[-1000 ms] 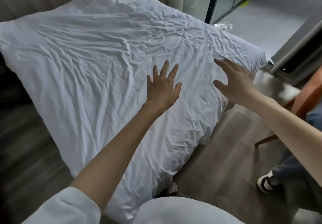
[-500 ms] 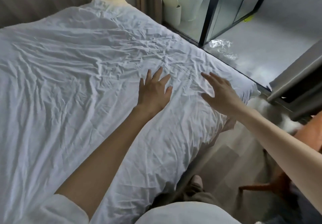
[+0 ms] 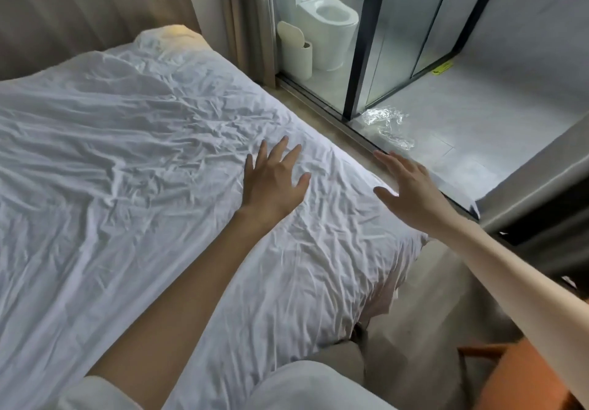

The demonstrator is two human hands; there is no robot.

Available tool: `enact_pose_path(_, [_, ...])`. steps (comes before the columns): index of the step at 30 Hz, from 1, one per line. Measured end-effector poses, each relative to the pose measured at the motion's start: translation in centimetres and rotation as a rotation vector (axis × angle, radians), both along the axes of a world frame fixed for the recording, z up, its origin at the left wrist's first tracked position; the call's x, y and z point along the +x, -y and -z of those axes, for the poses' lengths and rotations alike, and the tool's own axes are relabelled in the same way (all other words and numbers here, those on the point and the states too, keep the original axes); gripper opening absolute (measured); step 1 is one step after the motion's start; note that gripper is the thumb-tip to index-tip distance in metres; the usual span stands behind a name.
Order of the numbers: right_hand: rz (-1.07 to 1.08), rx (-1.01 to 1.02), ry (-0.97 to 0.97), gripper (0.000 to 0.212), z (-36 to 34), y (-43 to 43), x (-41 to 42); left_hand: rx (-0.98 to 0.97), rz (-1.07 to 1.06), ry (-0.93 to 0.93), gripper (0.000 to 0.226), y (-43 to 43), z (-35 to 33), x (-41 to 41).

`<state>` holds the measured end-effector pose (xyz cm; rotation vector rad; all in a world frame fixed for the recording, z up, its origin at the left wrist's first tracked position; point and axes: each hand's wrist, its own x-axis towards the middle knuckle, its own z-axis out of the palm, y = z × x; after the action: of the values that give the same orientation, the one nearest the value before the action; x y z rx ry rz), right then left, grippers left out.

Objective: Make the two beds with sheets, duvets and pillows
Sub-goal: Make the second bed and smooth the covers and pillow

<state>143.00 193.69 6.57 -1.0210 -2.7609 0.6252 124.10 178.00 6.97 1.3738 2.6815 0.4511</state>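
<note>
A wrinkled white duvet (image 3: pixel 127 167) covers the bed and hangs over its near right corner. My left hand (image 3: pixel 271 183) is open, fingers spread, palm down on the duvet near the bed's right side. My right hand (image 3: pixel 411 192) is open too, fingers apart, hovering just past the bed's right edge above the floor strip. A lump at the head of the bed (image 3: pixel 172 35) lies under the cover, lit yellowish. No second bed is in view.
A glass partition with black frames (image 3: pixel 366 43) runs along the bed's right side; behind it a toilet (image 3: pixel 331 27) and a white bin (image 3: pixel 296 52). Crumpled clear plastic (image 3: pixel 389 125) lies on the tiled floor. An orange chair (image 3: pixel 522 374) stands at bottom right.
My view has swung right and up toward the bathroom. Both hands slid along the duvet toward the bed's right edge; the right hand now hovers beyond the edge.
</note>
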Motion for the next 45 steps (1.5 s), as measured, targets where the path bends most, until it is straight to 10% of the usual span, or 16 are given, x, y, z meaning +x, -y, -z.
enact_pose_path(24, [-0.554, -0.035, 0.096, 0.065, 5.0, -41.2, -16.7, -0.052, -0.513, 0.029, 0.065, -37.8, 6.6, -7.6])
enact_pose_path(45, [-1.641, 0.118, 0.466, 0.064, 12.5, -40.8, -16.2, 0.000, -1.609, 0.484, 0.066, -41.6, 14.2, 17.1])
